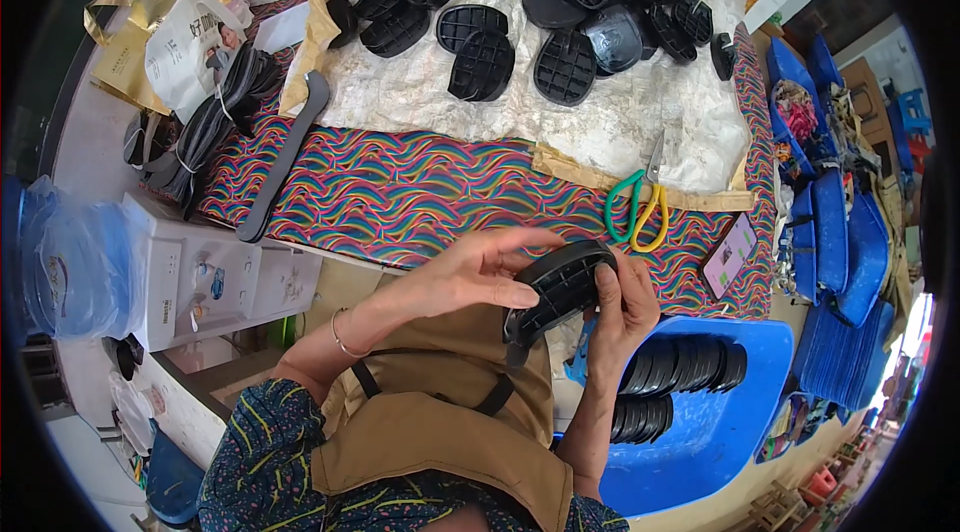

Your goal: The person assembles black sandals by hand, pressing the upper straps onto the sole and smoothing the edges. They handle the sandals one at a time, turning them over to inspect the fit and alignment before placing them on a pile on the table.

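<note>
Above my lap, a black shoe heel [562, 294] is tilted so its ribbed, grid-like hollow side shows. A dark band runs along its rim, with a loose end hanging at the lower left. My right hand [625, 302] grips the far right end, thumb pressed on the rim. From the other side my left hand [480, 272] closes on it, thumb at the near edge and fingers partly hidden behind. Similar black heels [482, 65] lie heaped on a whitish sheet [400, 97] across the table. A long dark strip [285, 160] rests on the patterned cloth [420, 187].
Scissors [640, 202] with green and yellow handles and a phone [730, 254] lie near the table's front right. A blue tub [700, 467] beside me holds stacked black heels. Bundled strips [215, 122] and bags [190, 52] sit left, near a water dispenser [220, 282].
</note>
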### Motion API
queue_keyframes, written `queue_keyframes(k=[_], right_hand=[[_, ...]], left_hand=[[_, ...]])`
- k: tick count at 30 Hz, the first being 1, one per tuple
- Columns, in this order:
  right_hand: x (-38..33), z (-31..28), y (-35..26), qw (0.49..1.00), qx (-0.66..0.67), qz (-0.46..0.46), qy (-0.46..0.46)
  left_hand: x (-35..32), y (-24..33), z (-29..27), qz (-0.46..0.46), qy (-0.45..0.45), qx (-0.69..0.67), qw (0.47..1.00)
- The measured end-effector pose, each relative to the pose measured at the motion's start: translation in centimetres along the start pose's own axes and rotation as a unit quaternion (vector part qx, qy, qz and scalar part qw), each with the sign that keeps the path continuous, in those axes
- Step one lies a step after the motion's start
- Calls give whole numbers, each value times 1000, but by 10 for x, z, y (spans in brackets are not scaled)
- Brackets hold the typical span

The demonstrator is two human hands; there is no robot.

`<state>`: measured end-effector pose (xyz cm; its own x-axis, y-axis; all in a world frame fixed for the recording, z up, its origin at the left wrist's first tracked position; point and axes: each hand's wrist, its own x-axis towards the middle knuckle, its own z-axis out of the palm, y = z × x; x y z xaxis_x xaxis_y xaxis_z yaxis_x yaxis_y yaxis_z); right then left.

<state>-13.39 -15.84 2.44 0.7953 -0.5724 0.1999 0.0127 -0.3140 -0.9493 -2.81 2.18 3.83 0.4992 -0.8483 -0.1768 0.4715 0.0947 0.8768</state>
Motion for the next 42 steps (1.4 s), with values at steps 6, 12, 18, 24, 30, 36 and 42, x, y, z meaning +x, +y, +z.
queue_keyframes(k=[6,12,18,24,30,36,42], right_hand=[[-11,10,20,994,-57,-78,54],[-10,7,19,970,-199,-135,-21],[-4,18,35,963,-132,-176,-159],[12,18,26,965,-103,-155,-183],[19,23,29,931,-167,-231,-229],[22,31,36,945,-138,-208,-213],[23,32,41,961,-76,-183,-193]], left_hand=[[-2,-10,8,176,60,384,904],[14,-13,0,160,39,564,809],[19,-21,-10,141,57,508,848],[21,-41,-23,125,104,386,908],[22,-41,-26,128,107,409,897],[24,-40,-25,134,156,330,921],[18,-27,-26,224,169,332,901]])
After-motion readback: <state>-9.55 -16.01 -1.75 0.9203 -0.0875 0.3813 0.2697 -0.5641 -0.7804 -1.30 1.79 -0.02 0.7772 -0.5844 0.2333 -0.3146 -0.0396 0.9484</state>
